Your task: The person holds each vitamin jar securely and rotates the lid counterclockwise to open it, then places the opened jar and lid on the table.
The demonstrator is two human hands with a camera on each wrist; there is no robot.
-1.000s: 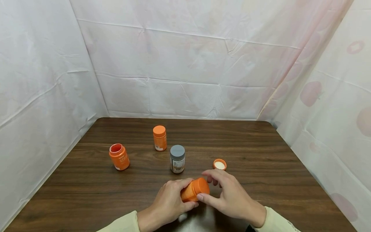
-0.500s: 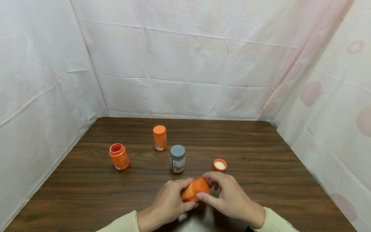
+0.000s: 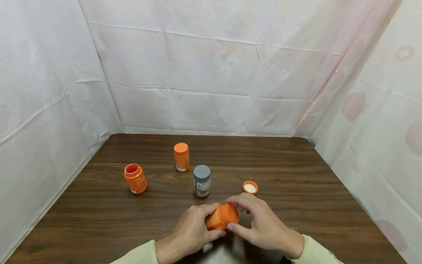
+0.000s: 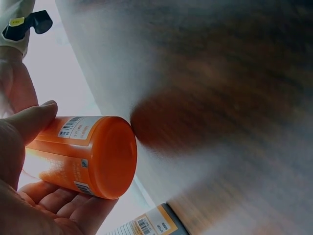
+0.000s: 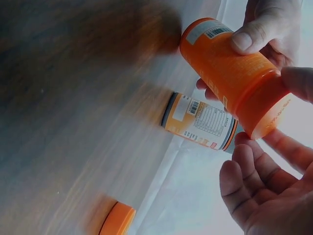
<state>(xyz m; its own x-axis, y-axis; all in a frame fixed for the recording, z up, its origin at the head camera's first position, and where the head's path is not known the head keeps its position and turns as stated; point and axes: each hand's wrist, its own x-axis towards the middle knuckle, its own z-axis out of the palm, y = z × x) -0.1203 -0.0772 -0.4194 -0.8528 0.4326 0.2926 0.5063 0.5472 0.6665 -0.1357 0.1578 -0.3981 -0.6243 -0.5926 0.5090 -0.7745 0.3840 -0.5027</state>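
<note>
My left hand (image 3: 190,229) grips the body of an orange bottle (image 3: 215,219), which is tilted with its orange cap (image 3: 229,213) toward the right. In the left wrist view the bottle's base (image 4: 115,157) faces the camera, close to the table. My right hand (image 3: 263,223) has thumb and index finger on opposite sides of the cap; the right wrist view shows the thumb on the cap (image 5: 261,105) and the other fingers of the right hand (image 5: 274,191) curved loosely below it.
An uncapped orange bottle (image 3: 136,179) stands at the left of the table (image 3: 82,216). Behind are a capped orange bottle (image 3: 182,157) and a grey-capped bottle (image 3: 202,181). A loose orange cap (image 3: 250,187) lies inside-up beyond my right hand. Pale curtains (image 3: 211,66) hang around the table.
My right index finger has shifted slightly left over the top edge of the cap, and the thumb has moved a little right and down. The left hand holds the bottle in the same place.
</note>
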